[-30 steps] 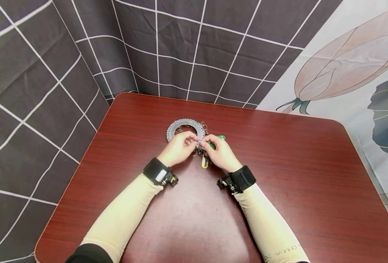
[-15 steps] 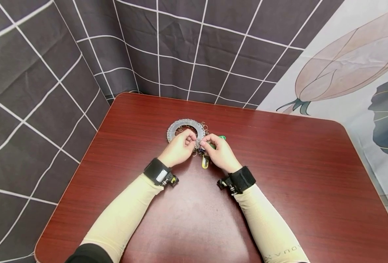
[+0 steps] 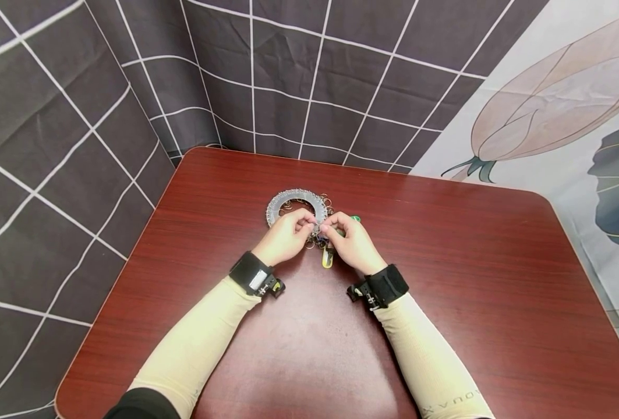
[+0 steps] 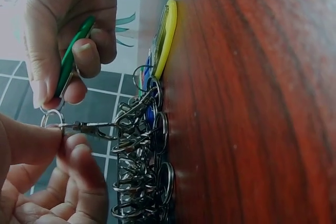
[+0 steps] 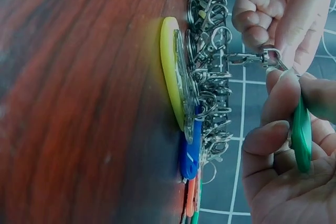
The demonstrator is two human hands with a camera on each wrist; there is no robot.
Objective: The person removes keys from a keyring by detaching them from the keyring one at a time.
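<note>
My left hand (image 3: 307, 224) pinches a small metal clasp (image 4: 88, 128) between thumb and fingers, just above the table. The clasp (image 5: 251, 57) stays hooked into a heap of key rings and clasps (image 4: 140, 171) lying on the table. My right hand (image 3: 329, 228) meets the left one fingertip to fingertip and holds a green tag (image 5: 301, 136) by its top, where a small split ring (image 4: 51, 117) sits. The green tag (image 4: 71, 61) is mostly hidden by the fingers in the head view.
A grey ring-shaped bundle of key rings (image 3: 293, 203) lies just beyond the hands on the red-brown table (image 3: 445, 262). A yellow tag (image 5: 170, 72) and a blue tag (image 5: 189, 156) rest against the heap. Checked and flower-print cloth hangs behind the table.
The right hand's fingers have edged slightly left toward the left hand, and less of the green tag shows. Otherwise both hands stay in place.
</note>
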